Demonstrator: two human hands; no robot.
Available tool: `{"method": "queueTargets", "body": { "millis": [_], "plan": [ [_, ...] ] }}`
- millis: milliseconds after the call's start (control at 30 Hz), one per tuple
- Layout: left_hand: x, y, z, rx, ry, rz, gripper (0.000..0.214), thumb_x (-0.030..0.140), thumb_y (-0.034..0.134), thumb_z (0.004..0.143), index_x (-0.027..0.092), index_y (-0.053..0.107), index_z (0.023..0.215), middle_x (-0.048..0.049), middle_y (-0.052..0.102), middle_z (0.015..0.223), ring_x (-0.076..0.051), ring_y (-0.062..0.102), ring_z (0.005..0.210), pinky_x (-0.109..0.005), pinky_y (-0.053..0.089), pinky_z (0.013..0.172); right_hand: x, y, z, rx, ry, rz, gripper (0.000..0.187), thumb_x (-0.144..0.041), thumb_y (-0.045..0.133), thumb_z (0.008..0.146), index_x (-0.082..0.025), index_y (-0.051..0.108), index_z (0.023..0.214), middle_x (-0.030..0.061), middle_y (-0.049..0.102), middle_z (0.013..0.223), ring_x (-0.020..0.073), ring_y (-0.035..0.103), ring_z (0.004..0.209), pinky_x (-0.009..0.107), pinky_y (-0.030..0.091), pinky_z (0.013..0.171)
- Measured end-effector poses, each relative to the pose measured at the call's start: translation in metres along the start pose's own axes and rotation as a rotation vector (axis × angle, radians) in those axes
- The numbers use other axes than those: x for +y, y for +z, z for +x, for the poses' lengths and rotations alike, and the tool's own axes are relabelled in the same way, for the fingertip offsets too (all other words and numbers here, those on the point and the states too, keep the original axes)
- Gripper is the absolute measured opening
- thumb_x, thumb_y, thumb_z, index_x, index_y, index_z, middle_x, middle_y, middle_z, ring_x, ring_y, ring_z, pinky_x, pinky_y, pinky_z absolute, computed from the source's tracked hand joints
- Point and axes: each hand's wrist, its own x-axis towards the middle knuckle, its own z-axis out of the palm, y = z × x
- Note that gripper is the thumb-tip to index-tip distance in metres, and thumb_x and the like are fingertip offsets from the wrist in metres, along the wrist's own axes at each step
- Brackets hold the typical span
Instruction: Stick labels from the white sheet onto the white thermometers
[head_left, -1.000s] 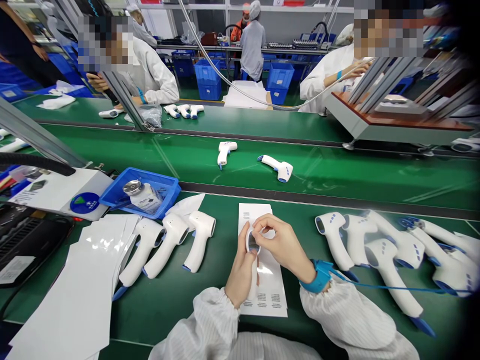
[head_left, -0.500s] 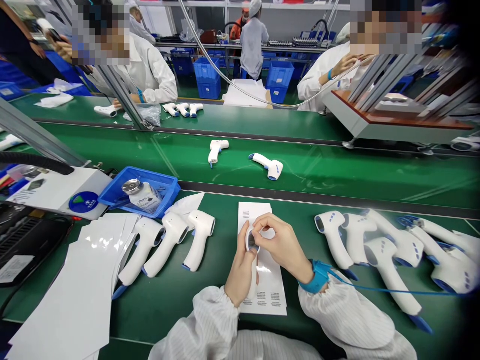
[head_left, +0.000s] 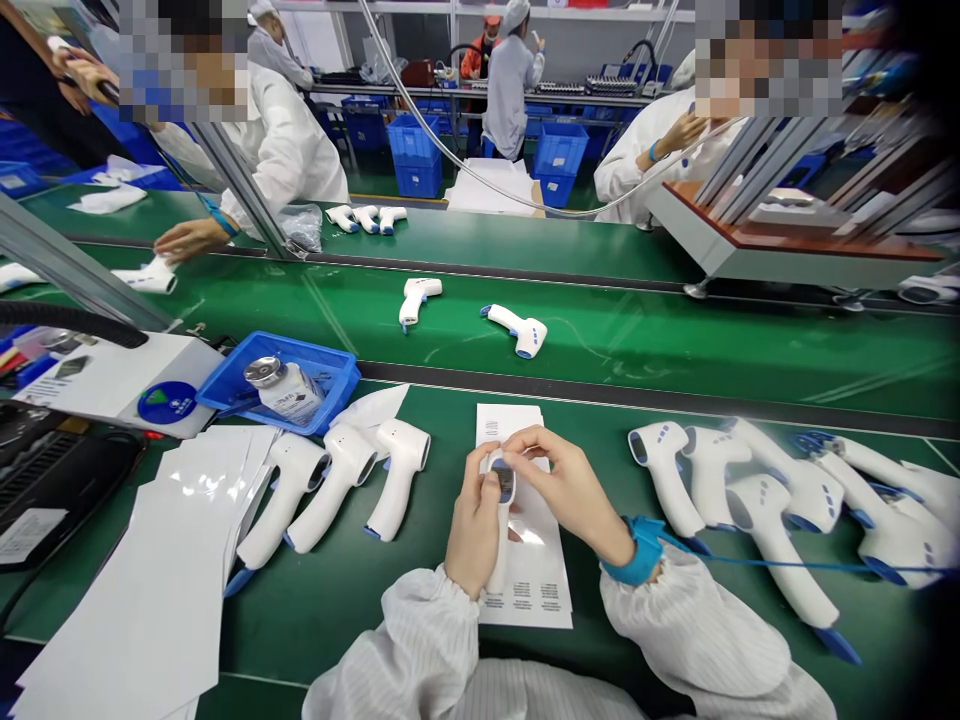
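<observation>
My left hand [head_left: 474,525] is wrapped round a white infrared thermometer [head_left: 498,568], whose dark screen faces me. The fingers of my right hand [head_left: 559,480] are bent together on the thermometer's head, at the upper edge by the screen. Whether a small piece lies between those fingertips is hidden. Under both hands lies a white printed sheet [head_left: 536,590] with a glossy patch. A blue wrist strap [head_left: 637,550] with a cord circles my right wrist. To the left lie three more thermometers [head_left: 401,475], and to the right a group of several thermometers [head_left: 784,560].
A blue tray [head_left: 337,395] holds a metal-capped bottle [head_left: 289,390]. White sheets [head_left: 142,590] are stacked at left. Beyond the bench edge a green belt [head_left: 675,350] carries thermometers [head_left: 529,335]. Across it, a co-worker's hand [head_left: 191,240] touches a thermometer on the belt.
The thermometer in my hands has turned so its screen shows more fully. Thermometers on the belt have shifted left. The co-worker at far left has reached a hand onto the belt with a thermometer.
</observation>
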Motion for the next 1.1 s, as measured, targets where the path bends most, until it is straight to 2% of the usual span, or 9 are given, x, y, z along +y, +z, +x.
{"method": "queueTargets", "body": {
  "millis": [133,300,433,633,733,833,933,1033,1100],
  "plan": [
    [0.008,-0.002,-0.006,0.05,0.092,0.133,0.041,0.046,0.034,0.097,0.029,0.043,0.133,-0.0052,0.061,0.1,-0.018,0.059,0.078,-0.026,0.054,0.057,-0.001,-0.007,-0.003,-0.013,0.067,0.135,0.016,-0.035,0.057,0.089,-0.021,0.062,0.086,0.0034,0.066,0.093,0.0175,0.062,0.085,0.031,0.049,0.079],
    [0.015,-0.003,-0.009,0.099,0.183,0.315,0.039,0.032,0.037,0.097,0.029,0.041,0.135,-0.0069,0.058,0.126,-0.019,0.063,0.084,-0.035,0.05,0.078,-0.009,-0.004,-0.009,0.047,-0.051,0.04,0.01,-0.028,0.066,0.083,-0.022,0.062,0.076,0.0033,0.061,0.091,0.0172,0.059,0.085,0.029,0.047,0.072],
    [0.016,-0.005,-0.009,0.13,0.203,0.375,0.041,0.029,0.039,0.096,0.027,0.041,0.137,-0.0084,0.058,0.126,-0.024,0.061,0.105,-0.038,0.047,0.088,-0.018,-0.003,-0.014,0.033,-0.086,-0.018,0.013,-0.024,0.063,0.084,-0.022,0.059,0.072,0.0024,0.062,0.084,0.0173,0.059,0.08,0.03,0.047,0.071],
    [0.012,-0.008,-0.01,0.149,0.251,0.359,0.042,0.032,0.042,0.095,0.027,0.042,0.137,-0.0086,0.057,0.128,-0.025,0.058,0.111,-0.039,0.046,0.092,-0.027,0.0,-0.023,-0.019,0.013,-0.113,0.017,-0.023,0.061,0.083,-0.026,0.051,0.096,-0.0006,0.069,0.083,0.0173,0.066,0.077,0.031,0.051,0.071],
    [0.013,-0.008,-0.01,0.134,0.254,0.32,0.04,0.032,0.04,0.096,0.028,0.043,0.136,-0.0075,0.055,0.132,-0.024,0.055,0.116,-0.037,0.045,0.095,-0.025,0.0,-0.021,-0.106,0.103,0.072,0.019,-0.024,0.06,0.082,-0.026,0.047,0.095,-0.0026,0.068,0.077,0.0164,0.067,0.071,0.031,0.052,0.068],
    [0.016,-0.008,-0.008,0.095,0.16,0.214,0.039,0.039,0.037,0.097,0.028,0.042,0.135,-0.0065,0.061,0.117,-0.019,0.063,0.091,-0.033,0.05,0.08,-0.021,-0.003,-0.015,-0.167,0.204,0.348,0.02,-0.03,0.059,0.083,-0.025,0.043,0.094,-0.0053,0.063,0.066,0.0145,0.064,0.058,0.029,0.052,0.059],
    [0.021,-0.01,-0.009,-0.02,-0.03,-0.018,0.046,0.048,0.038,0.095,0.03,0.036,0.138,-0.0026,0.061,0.091,-0.01,0.051,0.051,-0.026,0.047,0.05,-0.018,-0.004,-0.011,-0.036,0.143,0.278,0.022,-0.033,0.06,0.084,-0.024,0.045,0.098,-0.0025,0.063,0.073,0.0158,0.063,0.067,0.031,0.052,0.063],
    [0.027,-0.012,-0.013,-0.141,-0.059,-0.179,0.055,0.036,0.053,0.088,0.033,0.033,0.139,-0.002,0.058,0.096,-0.007,0.046,0.049,-0.024,0.045,0.047,-0.021,-0.002,-0.01,0.043,-0.058,0.052,0.032,-0.027,0.068,0.079,-0.025,0.052,0.107,0.0048,0.061,0.109,0.0204,0.059,0.102,0.036,0.049,0.087],
    [0.03,-0.011,-0.017,-0.198,-0.019,-0.183,0.067,0.02,0.058,0.079,0.034,0.032,0.139,-0.0036,0.056,0.11,-0.007,0.048,0.054,-0.023,0.047,0.05,-0.024,0.0,-0.01,0.009,-0.15,-0.002,0.028,-0.023,0.069,0.078,-0.026,0.058,0.104,0.0043,0.059,0.112,0.0212,0.056,0.107,0.037,0.046,0.092]
  ]
}}
